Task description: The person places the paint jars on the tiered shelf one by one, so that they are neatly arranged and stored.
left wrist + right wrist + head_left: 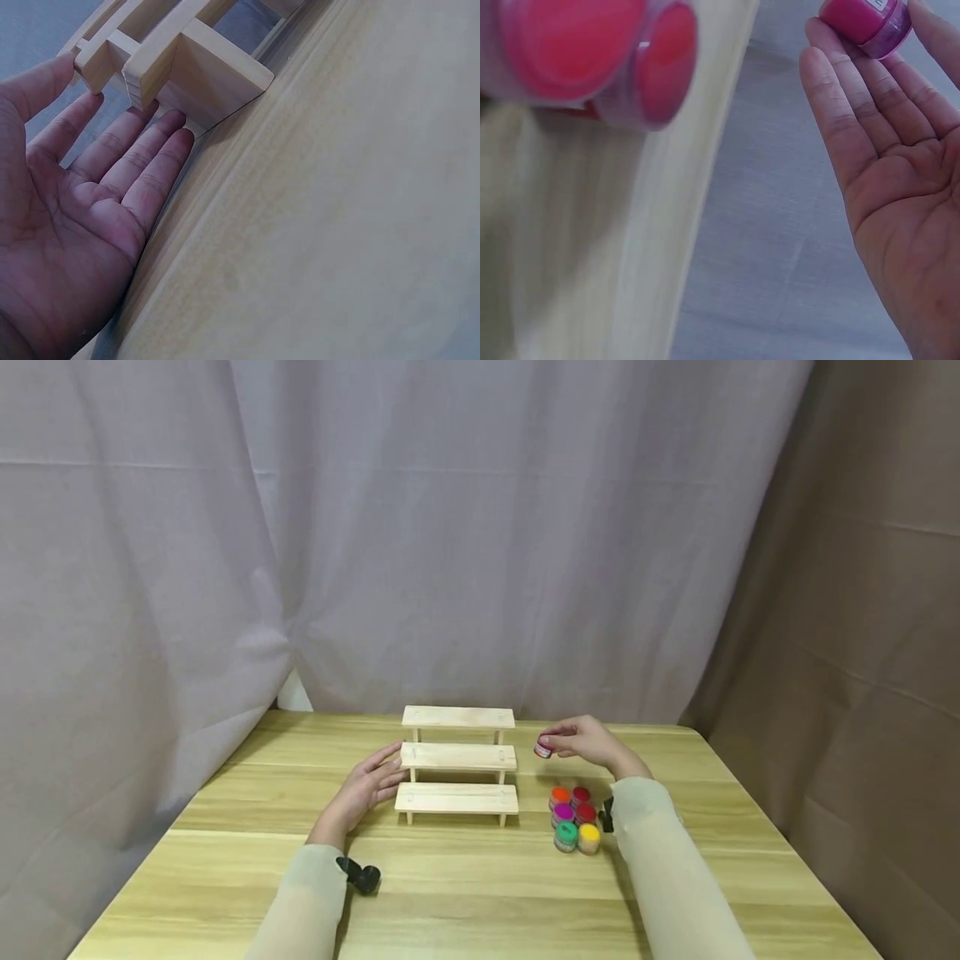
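A three-tier wooden display stand (459, 754) stands on the table, its shelves bare. My left hand (369, 788) is at its left end; in the left wrist view, the nearly straight fingers (154, 154) touch the ends of the boards, palm facing the camera. To the right of the stand, my right hand (588, 742) pinches a small magenta-pink jar (543, 747) between thumb and fingertips, tilted above the table. The right wrist view shows the same jar (862, 21) with a white label, partly cut off at the top edge.
Below the right hand sits a cluster of small lidded jars: orange (560, 796), purple (562, 814), green (566, 836), yellow (588, 837) and two red ones (585, 813). Grey curtains (480, 543) hang behind the wooden table (465, 893). Each wrist wears a black camera (363, 878).
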{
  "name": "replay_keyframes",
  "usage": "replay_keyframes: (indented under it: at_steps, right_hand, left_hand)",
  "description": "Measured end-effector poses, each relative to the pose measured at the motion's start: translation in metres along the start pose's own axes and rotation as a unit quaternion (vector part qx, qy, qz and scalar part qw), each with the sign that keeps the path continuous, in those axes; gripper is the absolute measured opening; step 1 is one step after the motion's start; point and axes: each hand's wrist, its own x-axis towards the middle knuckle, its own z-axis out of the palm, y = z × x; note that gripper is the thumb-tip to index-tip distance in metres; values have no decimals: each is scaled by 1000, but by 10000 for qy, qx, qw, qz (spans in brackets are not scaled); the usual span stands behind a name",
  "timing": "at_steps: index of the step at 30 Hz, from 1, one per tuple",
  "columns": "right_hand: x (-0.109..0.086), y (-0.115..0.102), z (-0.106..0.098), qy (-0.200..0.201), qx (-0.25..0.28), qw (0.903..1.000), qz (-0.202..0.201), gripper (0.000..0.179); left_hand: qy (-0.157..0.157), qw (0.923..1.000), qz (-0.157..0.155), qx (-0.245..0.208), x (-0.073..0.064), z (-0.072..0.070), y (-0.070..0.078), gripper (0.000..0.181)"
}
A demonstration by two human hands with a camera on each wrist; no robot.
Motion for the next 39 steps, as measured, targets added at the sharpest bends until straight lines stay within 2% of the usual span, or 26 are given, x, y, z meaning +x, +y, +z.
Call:
replay_keyframes:
  at_steps: [16,29,34,39]
  right_hand:
    - [11,-40,-2,-32,24,9989,-469,43]
    - [24,-64,16,-17,-209,9977,-643,40]
    - [31,-74,20,38,-312,9973,-663,38]
    - [36,-80,25,-64,-364,9973,-630,38]
  left_hand:
    - [74,9999,8,81,-3,2,-1,61]
    - [153,9999,-72,12,-4,4,-3,59]
    - [189,9998,-3,48,-4,3,0,61]
    - [101,9999,1,128,-5,3,0,64]
